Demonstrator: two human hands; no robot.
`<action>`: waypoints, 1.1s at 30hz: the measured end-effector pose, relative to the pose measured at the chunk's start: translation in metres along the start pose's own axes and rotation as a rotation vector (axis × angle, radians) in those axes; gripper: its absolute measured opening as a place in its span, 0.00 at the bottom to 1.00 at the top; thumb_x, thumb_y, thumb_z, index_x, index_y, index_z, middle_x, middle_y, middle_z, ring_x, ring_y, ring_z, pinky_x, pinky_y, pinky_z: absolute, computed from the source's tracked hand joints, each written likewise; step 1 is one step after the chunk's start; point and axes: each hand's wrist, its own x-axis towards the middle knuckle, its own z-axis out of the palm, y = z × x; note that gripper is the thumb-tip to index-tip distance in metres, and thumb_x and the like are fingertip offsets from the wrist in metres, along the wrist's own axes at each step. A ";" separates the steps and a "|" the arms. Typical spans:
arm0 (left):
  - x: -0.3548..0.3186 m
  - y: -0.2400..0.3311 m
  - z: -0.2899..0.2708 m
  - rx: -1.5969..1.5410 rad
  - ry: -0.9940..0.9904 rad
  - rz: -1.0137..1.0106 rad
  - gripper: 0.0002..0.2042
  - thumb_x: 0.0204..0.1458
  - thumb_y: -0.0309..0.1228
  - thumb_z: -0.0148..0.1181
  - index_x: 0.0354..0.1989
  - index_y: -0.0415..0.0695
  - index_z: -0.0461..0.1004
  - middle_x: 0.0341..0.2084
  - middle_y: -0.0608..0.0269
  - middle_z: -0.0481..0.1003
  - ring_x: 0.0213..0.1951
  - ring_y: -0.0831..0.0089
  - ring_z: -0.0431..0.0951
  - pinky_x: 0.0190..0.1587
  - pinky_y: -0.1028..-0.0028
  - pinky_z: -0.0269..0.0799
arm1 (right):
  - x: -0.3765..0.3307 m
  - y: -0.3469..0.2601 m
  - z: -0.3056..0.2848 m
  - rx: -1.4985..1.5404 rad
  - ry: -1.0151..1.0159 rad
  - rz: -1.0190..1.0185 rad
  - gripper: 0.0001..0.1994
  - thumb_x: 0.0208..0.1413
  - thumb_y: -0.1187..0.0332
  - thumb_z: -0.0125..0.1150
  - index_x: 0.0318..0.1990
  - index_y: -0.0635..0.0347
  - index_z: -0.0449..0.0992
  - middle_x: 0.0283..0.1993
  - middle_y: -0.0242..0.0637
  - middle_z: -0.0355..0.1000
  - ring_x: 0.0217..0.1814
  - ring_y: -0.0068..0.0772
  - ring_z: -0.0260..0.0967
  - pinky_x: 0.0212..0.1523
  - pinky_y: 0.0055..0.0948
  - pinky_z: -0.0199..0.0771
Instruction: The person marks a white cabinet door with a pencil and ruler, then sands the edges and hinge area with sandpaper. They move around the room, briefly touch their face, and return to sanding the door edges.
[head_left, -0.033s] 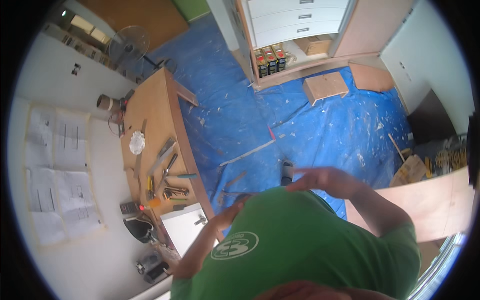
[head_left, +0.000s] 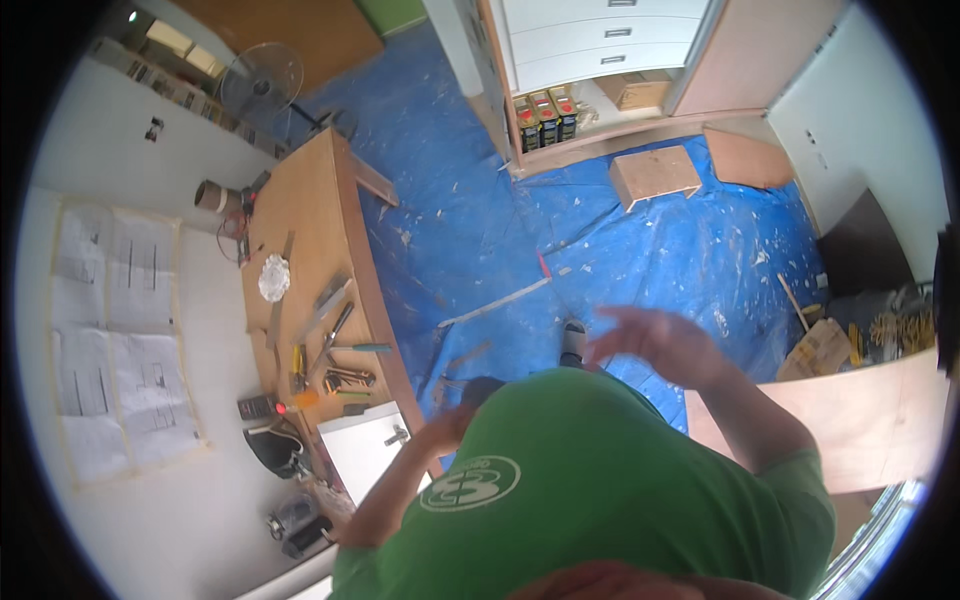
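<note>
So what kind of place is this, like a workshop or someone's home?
Most likely a room under renovation or cabinet fitting: a blue tarp covers the floor, a wooden workbench carries hand tools, and loose wooden panels lie near a cabinet.

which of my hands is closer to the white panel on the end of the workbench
Left. Your left hand is raised just right of the white panel on the wooden workbench, apparently above it rather than touching. Your right hand is farther right, open above the blue floor sheet.

Three rectangular cans with red and yellow labels are seen on the cabinet's lower shelf. White printed sheets are pinned on the left wall.
</note>
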 end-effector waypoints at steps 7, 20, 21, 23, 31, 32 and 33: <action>0.085 0.061 -0.080 -0.026 0.201 -0.017 0.26 0.68 0.45 0.50 0.70 0.45 0.66 0.72 0.49 0.61 0.73 0.54 0.59 0.72 0.58 0.55 | 0.053 0.061 -0.053 0.009 0.043 0.294 0.36 0.69 0.37 0.42 0.71 0.54 0.64 0.73 0.48 0.62 0.77 0.49 0.55 0.74 0.49 0.54; 0.344 0.124 -0.267 0.815 -0.041 0.395 0.17 0.64 0.39 0.54 0.51 0.40 0.79 0.48 0.48 0.79 0.58 0.51 0.76 0.60 0.58 0.70 | 0.299 0.116 -0.309 -1.184 0.661 0.645 0.15 0.56 0.70 0.61 0.52 0.55 0.78 0.54 0.49 0.74 0.53 0.55 0.76 0.52 0.50 0.77; 0.364 0.155 -0.277 0.556 -0.017 0.324 0.15 0.63 0.37 0.57 0.50 0.39 0.80 0.43 0.48 0.81 0.56 0.52 0.78 0.57 0.58 0.72 | 0.317 0.108 -0.321 -1.227 0.594 0.734 0.17 0.55 0.70 0.61 0.54 0.54 0.79 0.61 0.51 0.70 0.53 0.56 0.77 0.51 0.52 0.78; 0.395 0.207 -0.291 0.717 -0.089 0.551 0.14 0.63 0.36 0.57 0.45 0.38 0.80 0.36 0.51 0.81 0.52 0.53 0.80 0.54 0.59 0.73 | 0.343 0.094 -0.336 -1.309 0.522 0.812 0.19 0.55 0.68 0.62 0.56 0.53 0.78 0.63 0.51 0.69 0.53 0.55 0.77 0.50 0.51 0.80; 0.447 0.221 -0.336 0.562 -0.188 0.533 0.17 0.61 0.41 0.62 0.48 0.38 0.80 0.51 0.51 0.80 0.57 0.58 0.78 0.62 0.63 0.69 | 0.324 0.171 -0.389 -0.937 0.824 1.100 0.19 0.60 0.57 0.61 0.55 0.52 0.79 0.58 0.45 0.74 0.62 0.50 0.70 0.57 0.63 0.70; 0.428 0.202 -0.362 0.443 -0.188 0.338 0.18 0.61 0.40 0.61 0.52 0.40 0.80 0.56 0.50 0.78 0.59 0.60 0.77 0.64 0.62 0.67 | 0.348 0.105 -0.346 -1.319 0.461 1.203 0.16 0.60 0.58 0.60 0.52 0.52 0.82 0.64 0.42 0.72 0.72 0.46 0.62 0.60 0.61 0.67; 0.432 0.177 -0.364 0.143 -0.439 0.200 0.20 0.64 0.42 0.56 0.57 0.41 0.78 0.57 0.50 0.77 0.60 0.61 0.75 0.65 0.62 0.66 | 0.317 0.134 -0.347 -1.097 0.435 1.158 0.17 0.59 0.54 0.62 0.51 0.49 0.83 0.59 0.43 0.74 0.66 0.49 0.68 0.59 0.61 0.68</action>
